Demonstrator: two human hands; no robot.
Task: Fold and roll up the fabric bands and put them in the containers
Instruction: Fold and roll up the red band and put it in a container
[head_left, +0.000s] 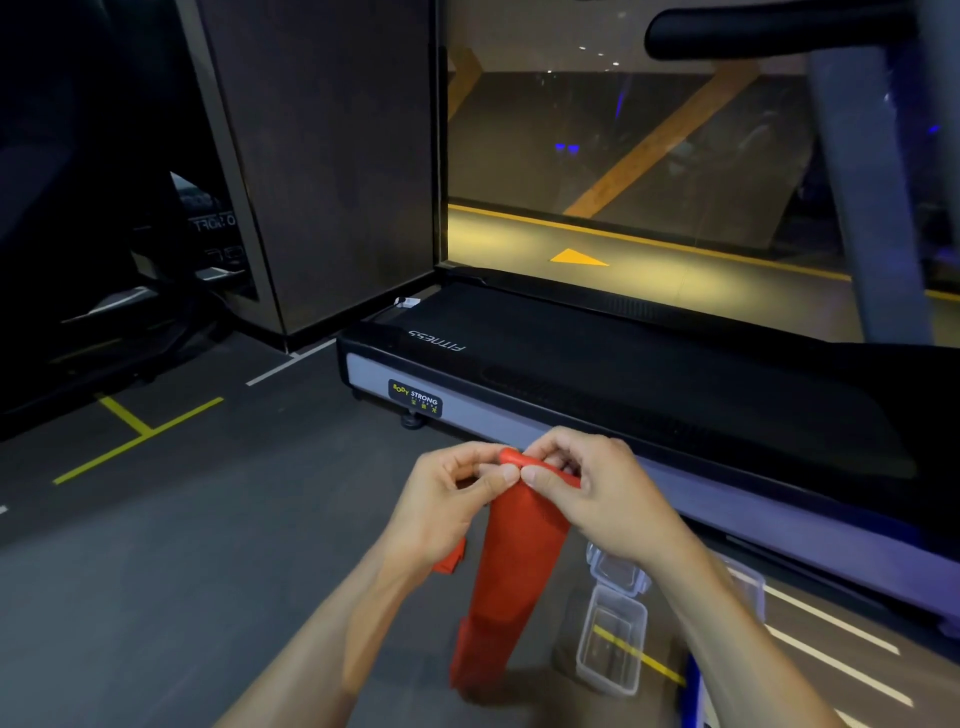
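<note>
**Two hands rolling the top of a red band**

Two bare forearms reach up from the bottom edge of the view and meet in the middle. Below them, a red fabric band (511, 582) hangs straight down, its lower end folded on the dark grey floor (171, 561). Just right of that lower end, a clear plastic container (613, 644) stands open on the floor, across a yellow line, with a second clear container (615, 569) touching its far end; part of the second is hidden behind the right wrist.

Higher up, the left hand (447, 499) and the right hand (597, 493) grasp the band's top end, where the fabric is wound into a small tight roll. Each hand pinches the roll between thumb and curled fingers, and the two thumb tips almost touch. A small piece of red fabric shows under the left wrist.

Beyond the hands lies a black and grey treadmill (623, 374) with a logo plate on its near corner. Yellow and white lines mark the floor to the left. Behind the treadmill stand a dark wall panel (332, 156) and a large window (623, 145).
</note>
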